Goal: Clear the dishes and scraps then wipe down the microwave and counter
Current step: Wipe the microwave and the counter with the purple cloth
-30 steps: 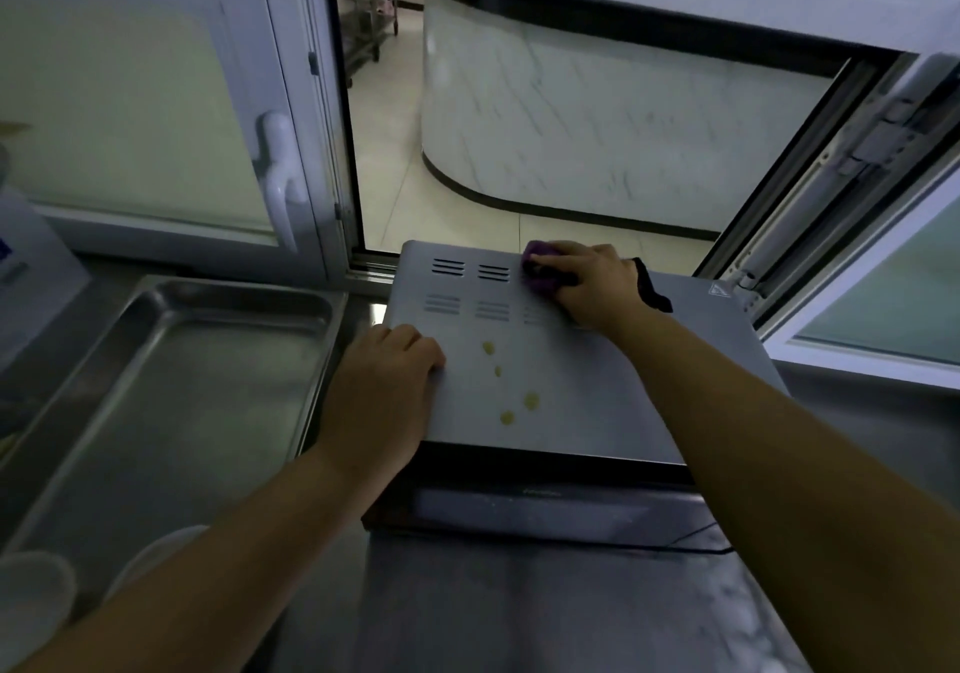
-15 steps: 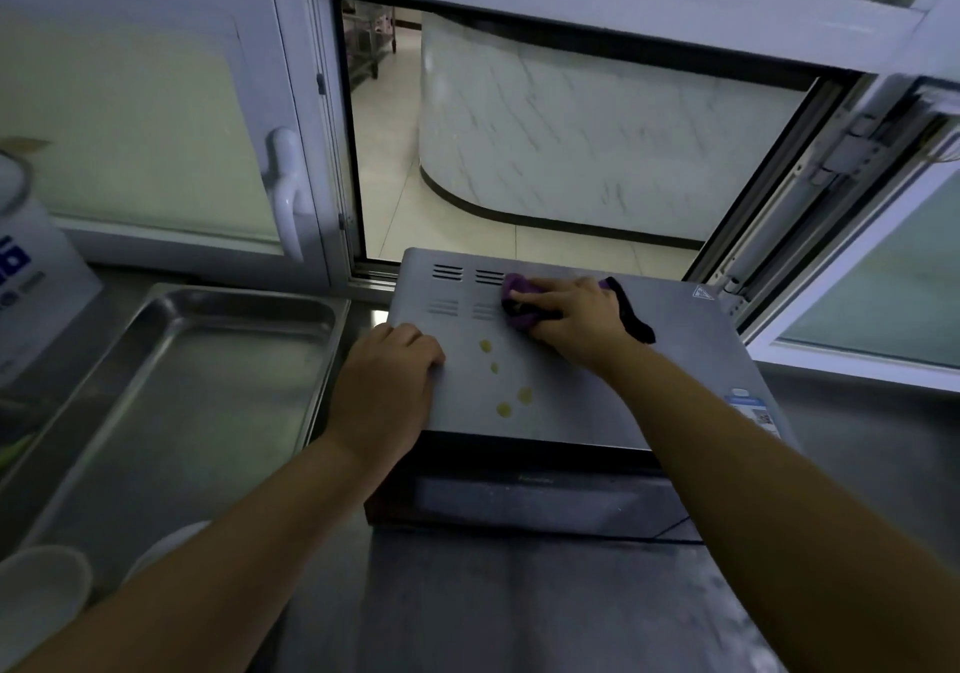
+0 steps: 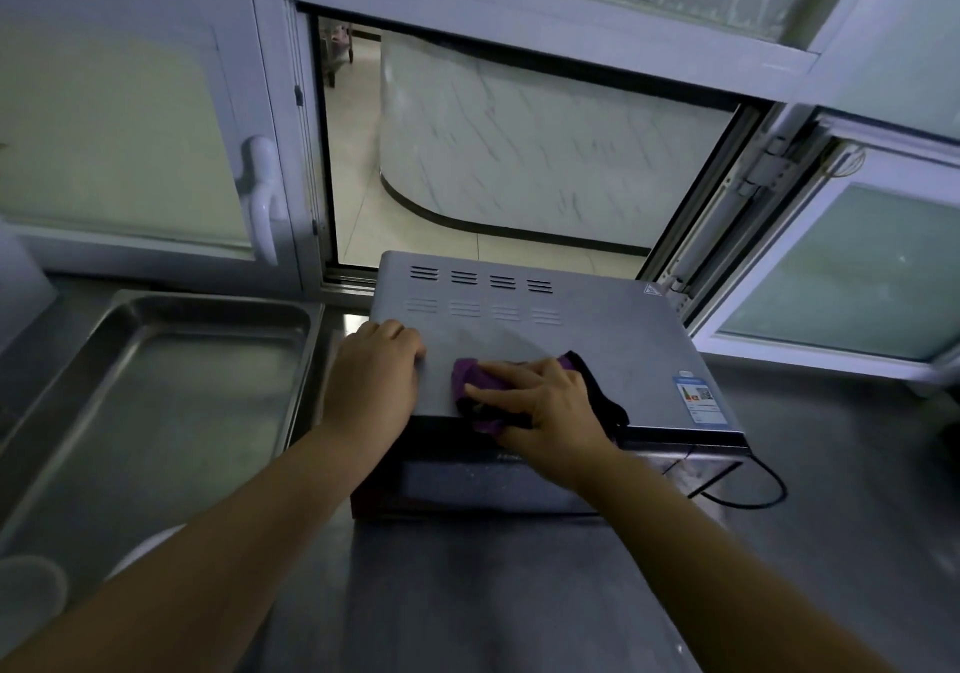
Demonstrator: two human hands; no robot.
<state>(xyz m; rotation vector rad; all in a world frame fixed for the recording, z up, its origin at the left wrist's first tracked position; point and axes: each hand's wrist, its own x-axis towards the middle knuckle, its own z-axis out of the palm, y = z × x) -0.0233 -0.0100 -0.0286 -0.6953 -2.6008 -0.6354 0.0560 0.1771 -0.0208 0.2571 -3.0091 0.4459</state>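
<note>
Presently the right hand (image 3: 550, 412) presses a purple cloth (image 3: 475, 391) flat-fingered at the front edge of the microwave (image 3: 571, 329) top, which shows no spots; the left hand (image 3: 371, 381) braces it, fingers relaxed. Counter (image 3: 831, 516) wiping apparently remains; a bowl (image 3: 26, 599) sits by the tray (image 3: 156, 391).

A grey microwave (image 3: 545, 345) with two rows of vent slots sits on a steel counter (image 3: 831, 490) at twelve o'clock, its dark door facing the camera. A purple-and-black cloth (image 3: 480, 386) lies bunched at its top's front edge, toward six o'clock.
</note>
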